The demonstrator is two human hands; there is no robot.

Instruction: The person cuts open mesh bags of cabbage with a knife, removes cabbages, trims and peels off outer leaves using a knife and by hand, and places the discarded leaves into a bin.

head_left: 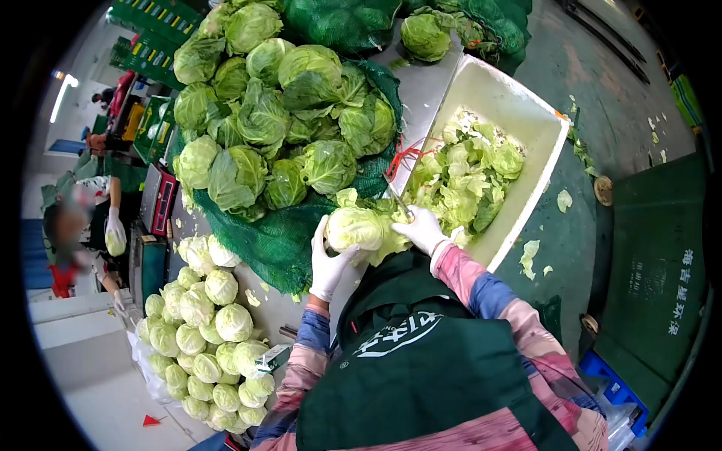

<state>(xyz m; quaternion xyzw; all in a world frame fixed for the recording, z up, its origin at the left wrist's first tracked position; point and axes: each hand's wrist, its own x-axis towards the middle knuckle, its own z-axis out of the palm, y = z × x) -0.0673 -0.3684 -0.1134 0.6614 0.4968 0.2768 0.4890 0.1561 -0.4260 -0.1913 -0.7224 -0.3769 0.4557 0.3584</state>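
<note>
A pale green cabbage lies between my hands at the middle of the view, some loose outer leaves spread on its right side. My left hand, in a white glove, is wrapped round the cabbage's left side. In my gloved right hand is a knife, its blade pointing up and to the left, beside the loose leaves. Just right of that hand, a white foam box holds cut leaves. Untrimmed cabbages are heaped on a green net bag above and left.
Trimmed cabbages are piled at the lower left, near a small green-and-white box. Full green net bags stand at the top. A dark green bin is at the right. Another person in white gloves holds a cabbage at the far left.
</note>
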